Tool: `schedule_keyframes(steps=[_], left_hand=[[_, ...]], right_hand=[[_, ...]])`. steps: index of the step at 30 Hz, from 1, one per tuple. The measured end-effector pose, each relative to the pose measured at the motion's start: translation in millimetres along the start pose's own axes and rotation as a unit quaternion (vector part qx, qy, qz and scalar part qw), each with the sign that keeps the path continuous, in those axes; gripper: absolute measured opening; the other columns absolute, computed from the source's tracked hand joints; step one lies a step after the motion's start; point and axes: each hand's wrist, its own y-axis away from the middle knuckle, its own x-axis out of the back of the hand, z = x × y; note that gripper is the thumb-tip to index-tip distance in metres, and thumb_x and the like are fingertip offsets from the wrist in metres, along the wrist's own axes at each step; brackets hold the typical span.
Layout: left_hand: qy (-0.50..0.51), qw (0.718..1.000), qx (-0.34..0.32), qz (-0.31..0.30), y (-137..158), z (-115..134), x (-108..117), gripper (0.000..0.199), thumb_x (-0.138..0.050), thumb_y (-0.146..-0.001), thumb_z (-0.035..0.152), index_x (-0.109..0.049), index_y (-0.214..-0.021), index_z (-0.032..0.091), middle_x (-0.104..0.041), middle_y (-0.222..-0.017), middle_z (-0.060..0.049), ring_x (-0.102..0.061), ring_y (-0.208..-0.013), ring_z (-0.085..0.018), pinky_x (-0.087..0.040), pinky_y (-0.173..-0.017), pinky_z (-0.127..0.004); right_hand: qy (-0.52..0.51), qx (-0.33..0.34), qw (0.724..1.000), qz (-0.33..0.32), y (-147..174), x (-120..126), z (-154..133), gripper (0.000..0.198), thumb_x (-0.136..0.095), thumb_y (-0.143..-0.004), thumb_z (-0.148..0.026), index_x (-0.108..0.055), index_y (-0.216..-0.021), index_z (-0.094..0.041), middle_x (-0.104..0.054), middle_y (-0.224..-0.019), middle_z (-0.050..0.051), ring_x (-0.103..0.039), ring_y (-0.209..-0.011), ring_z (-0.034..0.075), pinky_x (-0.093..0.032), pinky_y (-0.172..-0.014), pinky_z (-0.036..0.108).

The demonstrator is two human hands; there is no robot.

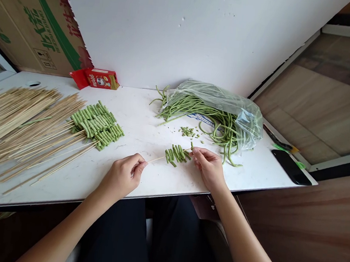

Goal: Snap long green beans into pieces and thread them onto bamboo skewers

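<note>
My left hand [125,175] is closed around the bare end of a bamboo skewer [156,159], near the table's front edge. Several short pieces of green bean [177,154] are threaded crosswise along the skewer's other part. At its far end my right hand [208,166] pinches a cut green bean piece [192,145] with thumb and forefinger; whether the tip has pierced it is hidden by the fingers. Small bean scraps [188,131] lie just behind. Left of my hands rests a pile of bean-loaded skewers [98,123], their sticks pointing toward the front left.
Long green beans [193,106] spill from a clear plastic bag [248,113] at the back right. Bare bamboo skewers [14,114] cover the left side. A red box [102,78] stands by the white back panel [185,36]. A black phone [291,167] lies at the right edge.
</note>
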Motion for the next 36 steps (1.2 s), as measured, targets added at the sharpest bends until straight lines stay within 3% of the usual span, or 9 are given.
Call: schedule_keyframes(steps=[18,29,36], left_hand=[[0.001,1.000,0.003,-0.014,1.0,-2.8,0.3,0.017,-0.056,-0.101,0.023,-0.059,-0.084,0.022,-0.058,-0.067,0.004,-0.054,-0.058,-0.011,-0.039,-0.059,-0.024],[-0.004,1.000,-0.001,-0.013,0.8,-3.5,1.4,0.019,-0.054,-0.100,0.021,-0.060,-0.082,0.021,-0.058,-0.066,0.003,-0.053,-0.059,-0.012,-0.039,-0.059,-0.024],[-0.002,1.000,-0.001,0.007,-0.8,1.3,3.7,0.019,-0.055,-0.100,0.019,-0.060,-0.082,0.021,-0.057,-0.065,0.004,-0.049,-0.055,-0.011,-0.039,-0.058,-0.023]], right_hand=[[0.023,0.009,1.000,0.011,1.4,0.4,1.6,0.027,-0.092,-0.074,-0.045,-0.085,-0.081,-0.020,-0.076,-0.079,0.006,-0.045,-0.056,0.011,-0.036,-0.052,0.029],[0.061,0.027,0.998,-0.005,2.3,0.2,0.3,0.029,-0.090,-0.075,-0.048,-0.083,-0.080,-0.021,-0.078,-0.081,0.007,-0.058,-0.063,0.016,-0.043,-0.057,0.030],[0.054,0.032,0.998,-0.019,1.7,0.5,-0.2,0.030,-0.087,-0.080,-0.051,-0.082,-0.087,-0.022,-0.077,-0.084,0.005,-0.050,-0.058,0.013,-0.042,-0.056,0.029]])
